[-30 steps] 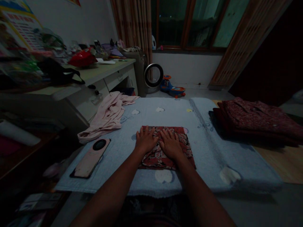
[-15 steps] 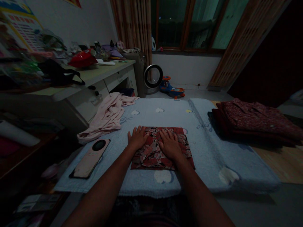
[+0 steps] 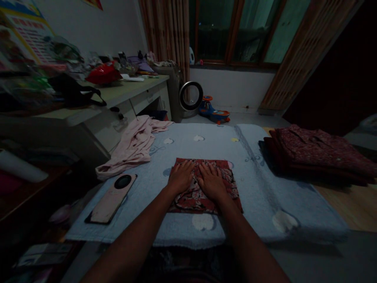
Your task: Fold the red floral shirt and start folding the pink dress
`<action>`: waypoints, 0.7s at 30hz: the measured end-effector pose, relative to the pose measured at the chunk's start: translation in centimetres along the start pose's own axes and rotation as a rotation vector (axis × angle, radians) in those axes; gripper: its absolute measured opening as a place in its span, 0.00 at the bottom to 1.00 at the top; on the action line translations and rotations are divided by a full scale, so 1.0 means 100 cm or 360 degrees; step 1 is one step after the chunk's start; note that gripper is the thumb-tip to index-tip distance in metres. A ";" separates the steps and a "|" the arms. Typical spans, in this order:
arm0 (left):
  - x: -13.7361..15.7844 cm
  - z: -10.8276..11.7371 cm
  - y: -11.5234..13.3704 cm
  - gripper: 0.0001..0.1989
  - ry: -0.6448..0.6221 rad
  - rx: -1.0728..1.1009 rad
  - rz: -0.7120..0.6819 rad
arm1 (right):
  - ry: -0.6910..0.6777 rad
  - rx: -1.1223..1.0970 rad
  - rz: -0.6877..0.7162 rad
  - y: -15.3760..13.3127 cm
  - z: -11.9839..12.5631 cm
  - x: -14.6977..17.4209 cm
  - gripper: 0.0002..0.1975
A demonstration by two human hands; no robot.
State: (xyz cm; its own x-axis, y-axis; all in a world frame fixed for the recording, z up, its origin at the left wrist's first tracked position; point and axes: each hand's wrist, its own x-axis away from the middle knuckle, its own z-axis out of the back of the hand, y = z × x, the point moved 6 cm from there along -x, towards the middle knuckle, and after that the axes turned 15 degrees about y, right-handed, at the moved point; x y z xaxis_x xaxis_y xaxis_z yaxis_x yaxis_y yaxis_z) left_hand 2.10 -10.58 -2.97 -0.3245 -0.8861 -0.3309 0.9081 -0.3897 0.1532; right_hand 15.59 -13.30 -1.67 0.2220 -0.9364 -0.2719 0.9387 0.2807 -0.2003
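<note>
A folded red floral cloth (image 3: 203, 202), patterned in black and pale pink, lies in front of me on a light blue cover (image 3: 253, 220) with heart shapes. Flat on the cloth's left part rests my left hand (image 3: 182, 177), its fingers stretched out. My right hand (image 3: 212, 182) presses flat on the middle of the cloth, fingers pointing away from me. Neither hand grasps anything. Parts of the cloth are hidden beneath both hands.
To the left lie a phone (image 3: 113, 200), back up, and a crumpled pink garment (image 3: 134, 143). A stack of folded dark red clothes (image 3: 318, 151) sits at right. Beyond are a cluttered desk (image 3: 147, 86), a round bladeless fan (image 3: 191, 110) and a ride-on toy (image 3: 213, 112).
My left hand has slid right from the cloth's left edge, closer to my right hand. The cloth's left edge looks drawn slightly inward. My right hand stays nearly in place.
</note>
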 end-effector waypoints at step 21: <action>-0.003 0.004 -0.003 0.29 -0.0005 -0.0125 0.0209 | -0.0003 -0.0035 -0.0028 0.002 -0.001 -0.001 0.30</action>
State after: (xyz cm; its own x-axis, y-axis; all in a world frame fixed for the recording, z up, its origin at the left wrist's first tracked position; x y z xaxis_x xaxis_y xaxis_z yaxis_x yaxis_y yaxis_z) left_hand 1.78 -10.29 -2.60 -0.2024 -0.9289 -0.3101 0.9607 -0.2498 0.1213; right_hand 15.70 -13.17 -1.78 0.2058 -0.9417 -0.2663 0.9364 0.2685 -0.2260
